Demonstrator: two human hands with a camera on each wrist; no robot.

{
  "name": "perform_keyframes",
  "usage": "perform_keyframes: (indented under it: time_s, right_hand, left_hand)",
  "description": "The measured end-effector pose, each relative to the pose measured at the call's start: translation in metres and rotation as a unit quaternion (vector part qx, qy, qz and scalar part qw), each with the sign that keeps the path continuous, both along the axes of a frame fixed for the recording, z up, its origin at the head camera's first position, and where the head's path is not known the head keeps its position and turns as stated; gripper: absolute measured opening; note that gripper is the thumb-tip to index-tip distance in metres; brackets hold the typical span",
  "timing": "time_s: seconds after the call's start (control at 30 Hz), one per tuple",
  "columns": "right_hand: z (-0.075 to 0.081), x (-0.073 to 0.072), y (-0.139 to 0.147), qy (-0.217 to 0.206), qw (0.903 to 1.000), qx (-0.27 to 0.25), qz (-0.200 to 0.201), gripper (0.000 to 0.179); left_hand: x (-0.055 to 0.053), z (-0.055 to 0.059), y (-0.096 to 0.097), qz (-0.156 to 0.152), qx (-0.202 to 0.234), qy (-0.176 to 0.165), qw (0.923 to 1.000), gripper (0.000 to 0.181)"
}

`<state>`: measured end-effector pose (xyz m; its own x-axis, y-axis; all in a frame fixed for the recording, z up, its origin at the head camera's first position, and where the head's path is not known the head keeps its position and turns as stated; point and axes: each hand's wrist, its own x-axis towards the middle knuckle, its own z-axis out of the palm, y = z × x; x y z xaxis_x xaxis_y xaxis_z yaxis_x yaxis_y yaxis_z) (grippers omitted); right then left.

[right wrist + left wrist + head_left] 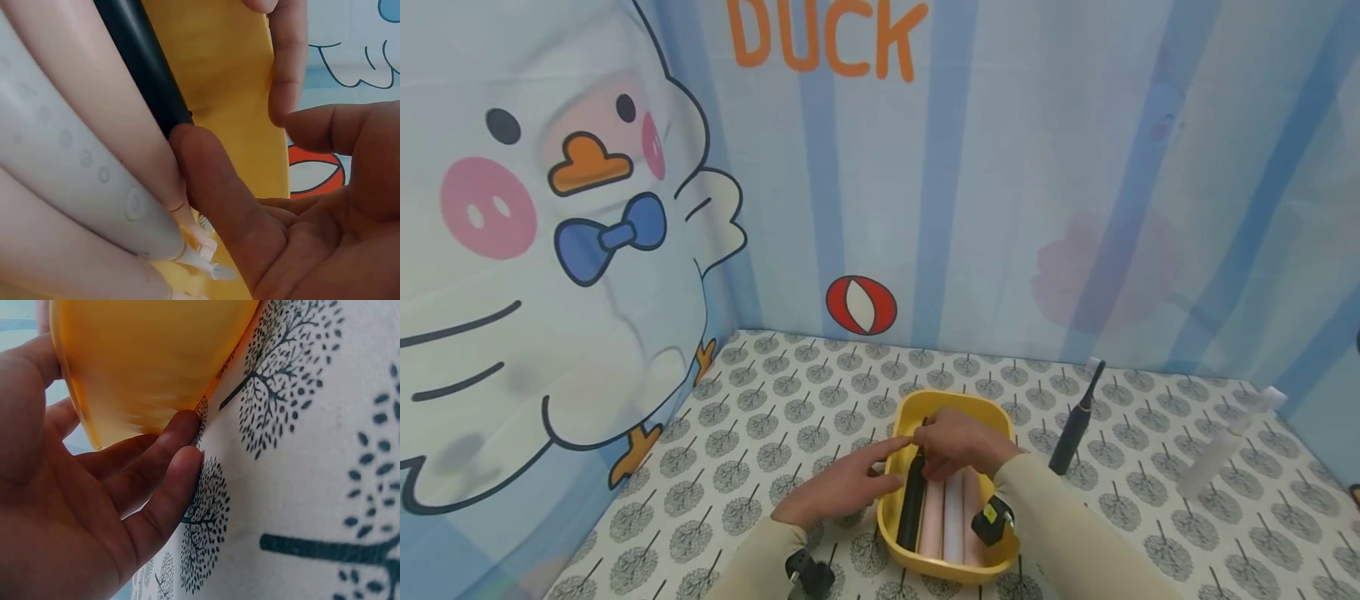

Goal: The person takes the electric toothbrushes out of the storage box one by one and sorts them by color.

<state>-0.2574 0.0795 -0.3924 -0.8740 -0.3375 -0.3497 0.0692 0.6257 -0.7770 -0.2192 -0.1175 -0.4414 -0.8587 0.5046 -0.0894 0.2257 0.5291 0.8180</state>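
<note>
A yellow bin (891, 533) holds a row of electric toothbrushes. The black electric toothbrush (912, 504) lies along its left wall, beside a pink one (932, 521), a white one (953, 517) and another pink one (972, 500). My right hand (966, 440) reaches in from the right and pinches the black toothbrush near its neck, which the thumb hides in the right wrist view. At the bin's left wall, my left hand (844, 485) holds the rim, thumb on the inner side and other fingers against the outer wall. Both index fingertips meet above the rim.
Another black electric toothbrush (1075, 427) stands to the right of the bin. Farther right is a white one (1221, 446). The cloth (775, 417) under everything has a tree print, and a curtain (880, 167) with a duck picture hangs behind and at left.
</note>
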Motion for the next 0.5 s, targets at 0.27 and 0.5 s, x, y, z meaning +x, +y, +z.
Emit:
perform_keyframes:
  time_s: [0.27,0.5]
  right_hand:
    - [-0.0024,-0.0021,0.0024,-0.009,0.9997,-0.022,0.006,0.031]
    - [-0.006,-0.0055,0.0027,-0.023,0.999,-0.039,0.006,0.028]
  left_hand:
    - [-0.0008,0.0,0.0009,0.004,0.006,-0.006,1.0,0.051]
    - [-0.001,-0.0009,-0.0006,-0.001,0.029,-0.02,0.9994,0.051]
